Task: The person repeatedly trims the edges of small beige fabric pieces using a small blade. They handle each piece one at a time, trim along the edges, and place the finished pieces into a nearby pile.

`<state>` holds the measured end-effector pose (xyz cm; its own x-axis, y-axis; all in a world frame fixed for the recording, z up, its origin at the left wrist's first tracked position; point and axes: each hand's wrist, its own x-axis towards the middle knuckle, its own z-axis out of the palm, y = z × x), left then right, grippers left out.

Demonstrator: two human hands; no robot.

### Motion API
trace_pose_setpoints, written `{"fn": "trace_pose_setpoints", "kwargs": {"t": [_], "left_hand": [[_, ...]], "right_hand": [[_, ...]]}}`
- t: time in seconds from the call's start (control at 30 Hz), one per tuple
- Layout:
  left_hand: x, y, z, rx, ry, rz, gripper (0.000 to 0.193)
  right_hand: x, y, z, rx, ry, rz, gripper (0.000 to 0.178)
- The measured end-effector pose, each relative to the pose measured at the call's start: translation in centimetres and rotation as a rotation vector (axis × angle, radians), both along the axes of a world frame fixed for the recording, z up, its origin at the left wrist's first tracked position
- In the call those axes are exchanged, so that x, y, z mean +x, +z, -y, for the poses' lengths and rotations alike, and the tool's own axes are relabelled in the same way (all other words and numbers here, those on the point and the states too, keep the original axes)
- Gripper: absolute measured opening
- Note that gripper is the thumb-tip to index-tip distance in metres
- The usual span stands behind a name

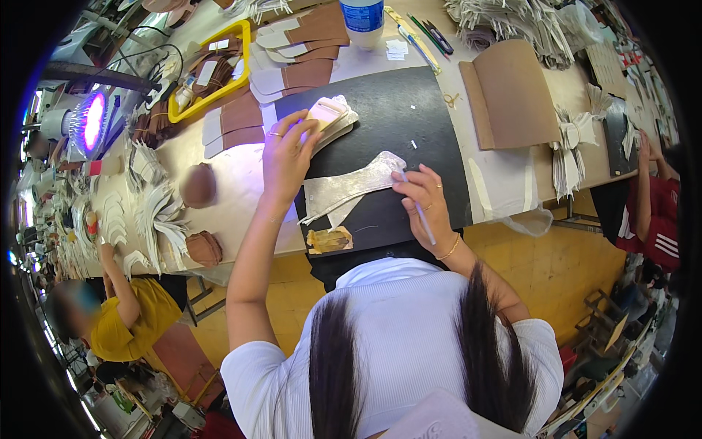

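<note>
My left hand (287,150) grips a cream piece with a slot (327,112) between thumb and fingers, at the upper left of a black mat (387,91). Pale layers show just beneath that piece. In my right hand (424,199) is a slim pale pen (425,224), its upper end close to a light grey shaped piece (351,186). That piece lies flat on the mat, wide at its left end and rounded at its right, with more pale material under it. A small patch of yellowish tape (330,240) sits at the mat's near left corner.
Brown and grey cut pieces (294,55) lie beyond the mat, beside a yellow tray (172,106). A blue-labelled bottle (363,23) stands at the back. Folded brown sheets (515,95) lie right. A lit lamp (91,124) is at left. Other people work on both sides.
</note>
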<state>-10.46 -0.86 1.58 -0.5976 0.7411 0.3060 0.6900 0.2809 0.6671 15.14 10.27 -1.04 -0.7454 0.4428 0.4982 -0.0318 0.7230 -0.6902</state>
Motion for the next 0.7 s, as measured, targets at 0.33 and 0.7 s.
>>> {"fn": "trace_pose_setpoints", "kwargs": {"t": [0.33, 0.7], "left_hand": [[6.5, -0.4, 2.1, -0.112, -0.432, -0.112, 0.02], [6.9, -1.1, 2.5, -0.088, -0.396, -0.147, 0.02]], "right_hand": [[1.0, -0.3, -1.1, -0.34, -0.052, -0.014, 0.028], [0.4, -0.5, -0.6, -0.309, -0.072, -0.033, 0.019]]}}
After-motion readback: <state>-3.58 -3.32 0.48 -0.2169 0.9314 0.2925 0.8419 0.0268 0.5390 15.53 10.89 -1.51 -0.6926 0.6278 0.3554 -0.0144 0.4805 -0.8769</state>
